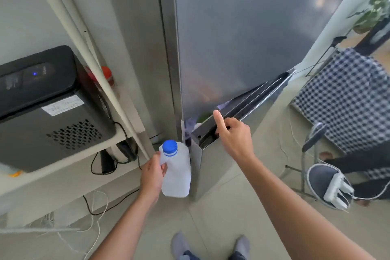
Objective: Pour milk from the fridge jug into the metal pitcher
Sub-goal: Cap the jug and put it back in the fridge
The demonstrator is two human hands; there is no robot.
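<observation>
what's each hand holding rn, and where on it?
Left hand: milk jug, grip at its handle. Right hand: fridge door, fingers hooked in its top-edge handle.

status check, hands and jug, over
Left hand shut on jug, blue cap on. Right hand gripping fridge door top edge, door ajar. No pitcher in view.

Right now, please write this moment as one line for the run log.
stage: at fridge | left hand: holds capped milk jug | right hand: on fridge door top edge, door ajar | pitcher: not in view
</observation>
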